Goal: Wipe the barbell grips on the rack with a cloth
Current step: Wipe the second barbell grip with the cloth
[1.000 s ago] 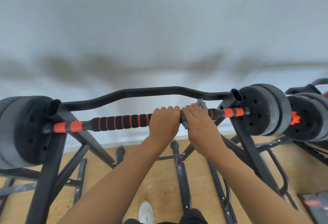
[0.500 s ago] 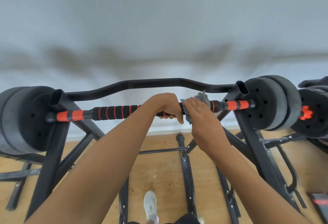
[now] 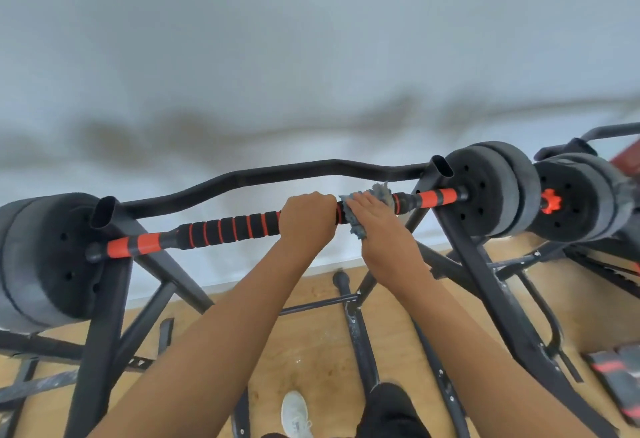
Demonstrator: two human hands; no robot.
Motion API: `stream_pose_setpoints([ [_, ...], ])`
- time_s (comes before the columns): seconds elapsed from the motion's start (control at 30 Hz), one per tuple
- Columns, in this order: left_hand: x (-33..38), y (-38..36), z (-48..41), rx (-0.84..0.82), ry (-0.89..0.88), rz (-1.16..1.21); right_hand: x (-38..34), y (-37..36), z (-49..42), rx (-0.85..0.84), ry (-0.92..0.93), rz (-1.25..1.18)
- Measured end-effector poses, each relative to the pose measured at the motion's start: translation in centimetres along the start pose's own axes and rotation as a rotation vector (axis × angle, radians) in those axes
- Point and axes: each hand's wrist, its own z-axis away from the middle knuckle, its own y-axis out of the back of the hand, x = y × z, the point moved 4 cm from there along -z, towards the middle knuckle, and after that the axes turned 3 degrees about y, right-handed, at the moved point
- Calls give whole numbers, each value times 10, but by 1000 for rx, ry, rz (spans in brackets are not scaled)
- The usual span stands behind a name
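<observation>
A barbell with a black and orange ribbed foam grip [image 3: 228, 229] lies across the black rack [image 3: 485, 274], with grey weight plates at each end. My left hand [image 3: 306, 217] grips the bar near its middle, fingers curled over the top. Just to its right, my right hand [image 3: 377, 226] presses a grey-blue cloth [image 3: 379, 191] around the bar, fingers wrapped over the cloth. The grip section under both hands is hidden.
Weight plates sit at the left end [image 3: 41, 257] and right end [image 3: 495, 188]. A curved black bar [image 3: 277, 170] runs behind. A second set of plates with an orange collar [image 3: 550, 200] stands at far right. Wooden floor and my white shoe [image 3: 294, 413] lie below.
The view has shifted and tilted, so the bar slopes up to the right. My left hand has settled over the top of the bar. The right hand stays on the cloth beside it.
</observation>
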Motion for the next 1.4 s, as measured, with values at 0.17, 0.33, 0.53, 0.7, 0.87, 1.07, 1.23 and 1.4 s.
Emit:
stream_pose_setpoints([
  [0.17,-9,0,-20,-262,18,135,12,-16,-12,-12,-18,-2],
  [0.33,-18,-5,-37,-956,50,567,-2,-3,8,1,-7,56],
  [0.53,-15,5,-31,-509,-21,478,-1,-7,-10,1,23,92],
  [0.7,9,-6,6,73,-32,183,7,-8,-26,20,110,99],
  [0.87,5,-5,-9,15,-45,83,8,-10,-25,84,121,94],
  [1.07,-1,-8,-37,-576,19,344,14,-8,-20,50,123,47],
  [1.23,-11,-8,-41,-972,-5,691,19,-6,7,-78,71,0],
  [1.4,-4,5,-17,-249,-34,267,25,23,-2,-90,-46,-291],
])
